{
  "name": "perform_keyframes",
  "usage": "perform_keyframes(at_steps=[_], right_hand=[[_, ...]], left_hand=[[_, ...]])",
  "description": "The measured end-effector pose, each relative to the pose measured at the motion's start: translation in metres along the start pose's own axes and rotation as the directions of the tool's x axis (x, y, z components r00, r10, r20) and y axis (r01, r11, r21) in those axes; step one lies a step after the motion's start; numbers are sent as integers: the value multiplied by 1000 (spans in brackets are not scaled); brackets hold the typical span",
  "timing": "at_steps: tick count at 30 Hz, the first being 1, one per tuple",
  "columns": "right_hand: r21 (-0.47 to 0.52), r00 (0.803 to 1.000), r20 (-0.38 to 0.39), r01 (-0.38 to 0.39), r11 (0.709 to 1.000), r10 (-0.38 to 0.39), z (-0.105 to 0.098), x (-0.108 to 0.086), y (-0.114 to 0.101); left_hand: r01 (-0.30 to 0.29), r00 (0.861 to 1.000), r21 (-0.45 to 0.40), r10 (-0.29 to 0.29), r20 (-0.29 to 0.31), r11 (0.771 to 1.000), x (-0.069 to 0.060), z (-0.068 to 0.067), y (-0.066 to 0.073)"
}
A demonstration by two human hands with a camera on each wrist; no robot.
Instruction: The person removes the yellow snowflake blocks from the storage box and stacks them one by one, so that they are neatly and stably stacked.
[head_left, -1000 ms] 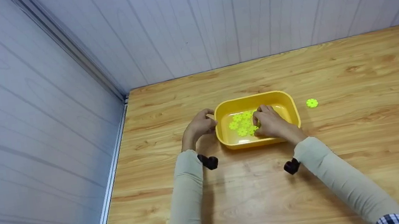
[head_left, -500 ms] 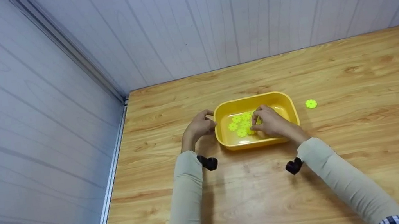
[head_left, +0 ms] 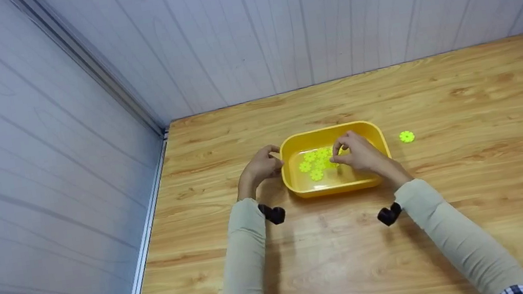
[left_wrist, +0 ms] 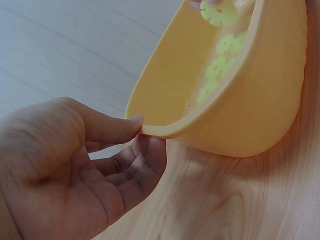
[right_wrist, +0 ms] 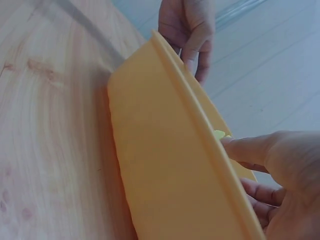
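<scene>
A yellow rectangular tub with rounded corners stands on the wooden table. My left hand pinches its left rim between thumb and fingers; the left wrist view shows this grip up close. Several flat yellow-green flower-shaped discs with notched edges lie on the tub's floor. Over them, inside the tub, my right hand pinches one such notched disc, held above the others. In the right wrist view the tub's wall hides most of that disc, and only its edge shows by the thumb.
One more flower-shaped disc lies on the table to the right of the tub. Pale panelled walls stand behind the table and along its left side.
My right hand has risen a little from the tub's floor with a disc between its fingertips and shifted slightly right. My left hand keeps its hold on the rim.
</scene>
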State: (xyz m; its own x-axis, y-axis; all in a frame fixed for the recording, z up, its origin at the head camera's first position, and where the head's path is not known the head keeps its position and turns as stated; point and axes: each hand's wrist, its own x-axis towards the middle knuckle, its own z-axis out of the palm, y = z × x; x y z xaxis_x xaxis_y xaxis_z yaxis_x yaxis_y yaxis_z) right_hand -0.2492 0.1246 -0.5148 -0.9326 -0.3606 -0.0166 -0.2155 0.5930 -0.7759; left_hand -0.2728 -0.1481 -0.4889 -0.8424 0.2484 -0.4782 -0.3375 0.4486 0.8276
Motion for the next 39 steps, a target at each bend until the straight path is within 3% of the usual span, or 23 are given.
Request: perform_keyframes(at_steps=[12,20,31,39], right_hand=[[41,999,-35,-25,999,27,-14,-5,-4],[69,997,-81,8,998,-3,-22,-7,-5],[81,995,-84,-42,996,49,-27,-9,-4],[100,989,-129,-65,993,77,-38,-10,-2]], left_hand=[[16,1000,12,-16,-3,1000,2,-1,2],[4,1000,5,-4,0,1000,1,-1,1],[4,1000,-20,-4,-6,1000,-2,1,-2],[-10,1000,3,10,-21,1000,-2,1,0]])
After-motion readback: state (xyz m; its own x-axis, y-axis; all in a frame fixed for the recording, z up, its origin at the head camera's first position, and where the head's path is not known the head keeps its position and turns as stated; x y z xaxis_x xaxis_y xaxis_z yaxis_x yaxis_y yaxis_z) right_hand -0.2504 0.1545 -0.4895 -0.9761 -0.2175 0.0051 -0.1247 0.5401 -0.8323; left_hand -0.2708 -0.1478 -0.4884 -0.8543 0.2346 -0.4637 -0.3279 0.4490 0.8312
